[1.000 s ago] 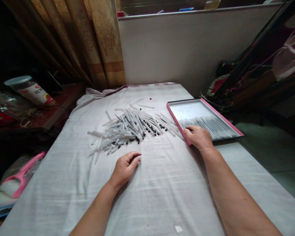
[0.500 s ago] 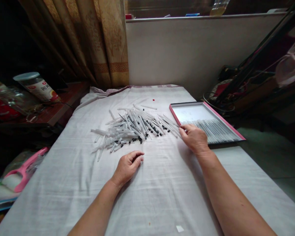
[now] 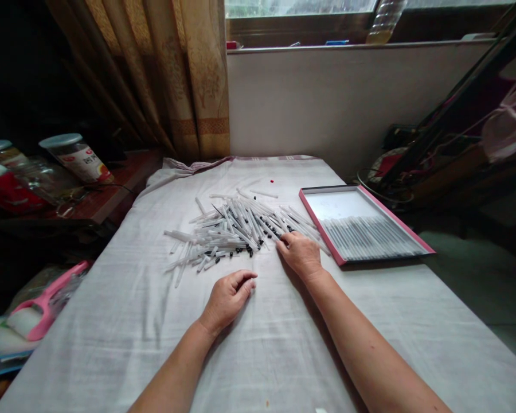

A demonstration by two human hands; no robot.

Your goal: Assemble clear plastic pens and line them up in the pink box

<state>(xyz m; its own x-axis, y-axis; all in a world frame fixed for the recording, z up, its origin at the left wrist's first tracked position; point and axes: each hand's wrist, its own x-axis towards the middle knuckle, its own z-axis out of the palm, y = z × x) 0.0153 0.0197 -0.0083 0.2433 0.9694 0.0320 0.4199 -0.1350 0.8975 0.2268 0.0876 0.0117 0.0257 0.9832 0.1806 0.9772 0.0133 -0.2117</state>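
Observation:
A loose pile of translucent white pen tubes (image 3: 223,235) lies across the cloth, with small black pen caps (image 3: 250,250) along its near side. At the right edge of this pile is my right hand (image 3: 301,255), thumb and fingers closed near the tube ends and caps; what they grip is hidden. My left hand (image 3: 226,301) rests on the cloth in front of the pile, its fingers curled together, and anything in them is too small to name. Right of the pile, a shallow pink-edged box (image 3: 332,244) holds a row of similar tubes (image 3: 370,238) in its nearer half.
A white cloth (image 3: 155,355) covers the table. One small red piece (image 3: 272,181) lies behind the pile. At left, jars (image 3: 75,158) stand on a brown side table, and pink-handled scissors (image 3: 47,298) lie lower down. A curtain (image 3: 198,86) hangs behind.
My right hand has moved left, from beside the box's edge to the right side of the pile. My left hand stays in place. The whole view has tilted slightly upward.

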